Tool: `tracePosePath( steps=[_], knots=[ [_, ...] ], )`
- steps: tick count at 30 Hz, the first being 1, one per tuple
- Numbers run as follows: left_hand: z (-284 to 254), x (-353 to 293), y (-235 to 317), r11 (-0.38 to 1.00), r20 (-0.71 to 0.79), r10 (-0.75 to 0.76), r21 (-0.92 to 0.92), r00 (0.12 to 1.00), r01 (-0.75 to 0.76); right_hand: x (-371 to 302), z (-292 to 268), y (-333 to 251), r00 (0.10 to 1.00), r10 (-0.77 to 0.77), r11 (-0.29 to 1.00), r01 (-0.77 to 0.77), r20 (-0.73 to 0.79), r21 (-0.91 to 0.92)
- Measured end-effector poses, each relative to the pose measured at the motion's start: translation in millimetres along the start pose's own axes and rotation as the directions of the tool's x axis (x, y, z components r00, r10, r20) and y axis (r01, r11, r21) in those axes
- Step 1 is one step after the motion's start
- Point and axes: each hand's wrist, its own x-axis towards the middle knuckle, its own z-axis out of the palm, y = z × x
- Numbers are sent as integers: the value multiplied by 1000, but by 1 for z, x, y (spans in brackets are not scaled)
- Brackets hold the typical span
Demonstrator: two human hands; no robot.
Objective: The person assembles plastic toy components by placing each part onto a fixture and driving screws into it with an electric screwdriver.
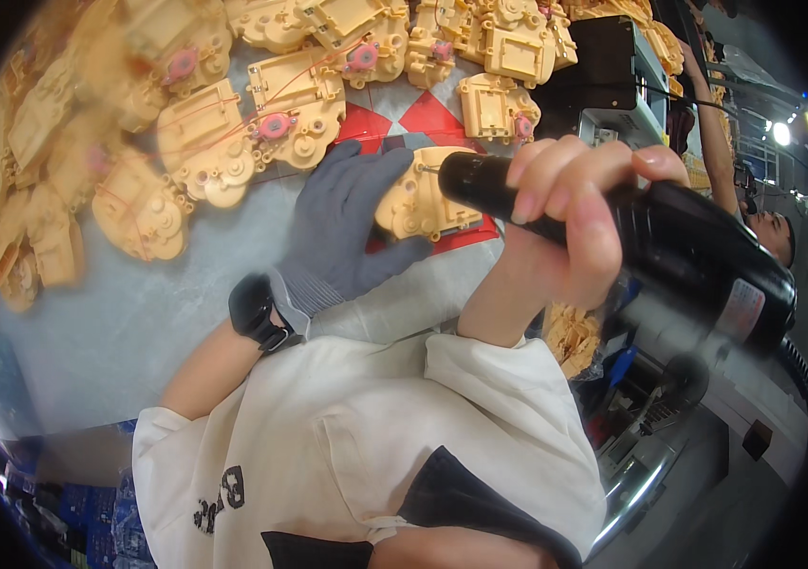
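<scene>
My right hand [579, 213], bare, is wrapped round a black electric screwdriver [707, 251], tilted with its narrower nose toward the left. Under that nose lies a yellow plastic housing [410, 201] with round bosses. Whether the bit touches it is hidden. My left hand [347, 213], in a grey glove, holds the housing from its left side, with the thumb along the near edge and the fingers at the far edge. The housing rests on a patch of red tape [468, 237] on the grey table.
Many similar yellow housings [204, 142] with red wires and pink round parts crowd the table's far and left sides. A black-and-grey box [617, 85] stands at the far right. A coiled cable [799, 375] hangs at right. Beyond is another person [722, 152].
</scene>
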Motion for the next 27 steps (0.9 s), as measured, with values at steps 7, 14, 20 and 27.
tracePosePath(
  steps=[7,14,20,27],
  knots=[
    [-5,0,2,997,-51,13,-79,999,-17,4,-13,-7,993,-23,981,0,116,196],
    [0,-4,3,964,-195,-63,-264,979,10,10,-23,-11,878,-61,959,-80,474,272],
    [-1,-3,3,971,-201,-43,-238,979,-6,10,-24,-11,860,-47,951,-116,508,285],
    [-1,-4,3,965,-183,-82,-261,980,32,10,-23,-13,880,-59,955,-88,471,284]
  ],
)
